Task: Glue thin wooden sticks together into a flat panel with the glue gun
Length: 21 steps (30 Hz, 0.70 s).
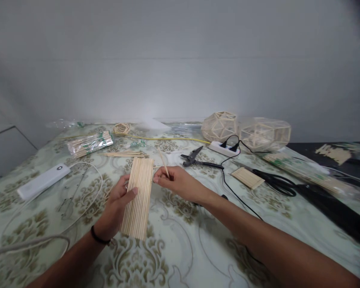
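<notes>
A flat panel of wooden sticks [140,208], set side by side, is tilted up over the table. My left hand [120,204] grips its left edge, thumb on the front face and the other fingers behind it. My right hand [175,182] is at the panel's upper right edge, its fingers pinching a thin wooden stick [163,161] that points up and away. Whether the right fingertips touch the panel I cannot tell. Several loose wooden sticks [124,154] lie on the table behind the panel.
Pliers [192,157], a power strip [224,149], a small stick panel [247,177] and black-handled scissors [277,182] lie to the right. Stick-built polyhedra [265,134] stand at the back. Bagged sticks [90,145] and a white corded device [44,181] are at left.
</notes>
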Each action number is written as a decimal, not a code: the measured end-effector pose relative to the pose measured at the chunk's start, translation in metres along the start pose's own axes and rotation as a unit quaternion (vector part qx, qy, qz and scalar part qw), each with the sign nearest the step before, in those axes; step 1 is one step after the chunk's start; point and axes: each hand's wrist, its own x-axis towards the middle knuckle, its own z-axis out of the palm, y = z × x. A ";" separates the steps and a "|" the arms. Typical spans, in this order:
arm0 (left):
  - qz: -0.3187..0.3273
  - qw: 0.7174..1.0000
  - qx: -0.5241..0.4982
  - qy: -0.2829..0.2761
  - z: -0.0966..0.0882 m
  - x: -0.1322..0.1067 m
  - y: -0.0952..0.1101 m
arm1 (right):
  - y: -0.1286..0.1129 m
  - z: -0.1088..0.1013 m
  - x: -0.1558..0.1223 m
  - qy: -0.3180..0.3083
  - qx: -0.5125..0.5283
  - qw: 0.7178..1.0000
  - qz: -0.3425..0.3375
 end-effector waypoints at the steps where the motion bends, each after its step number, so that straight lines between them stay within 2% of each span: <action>1: 0.003 1.000 0.003 -0.003 0.000 0.000 0.000 | -0.001 0.000 -0.001 -0.004 0.002 1.000 0.001; 8: 0.038 0.999 0.019 -0.031 -0.005 0.001 0.003 | -0.009 -0.010 -0.017 -0.009 -0.001 1.000 0.011; 10: 0.047 0.999 0.027 -0.005 -0.011 0.005 0.005 | -0.010 -0.017 -0.023 0.005 -0.007 1.000 0.009; 11: 0.064 0.997 0.022 0.036 -0.013 0.007 0.007 | -0.010 -0.022 -0.026 0.016 -0.011 1.000 0.007; 13: 0.088 0.993 0.008 0.078 -0.017 0.011 0.010 | -0.007 -0.030 -0.032 0.032 -0.020 0.999 0.008; 15: 0.101 0.992 0.008 0.077 -0.017 0.012 0.012 | -0.003 -0.035 -0.036 0.036 -0.029 0.999 0.013; 21: 0.067 0.996 0.029 0.045 -0.003 -0.004 0.004 | 0.004 -0.032 -0.045 0.087 -0.033 0.996 0.017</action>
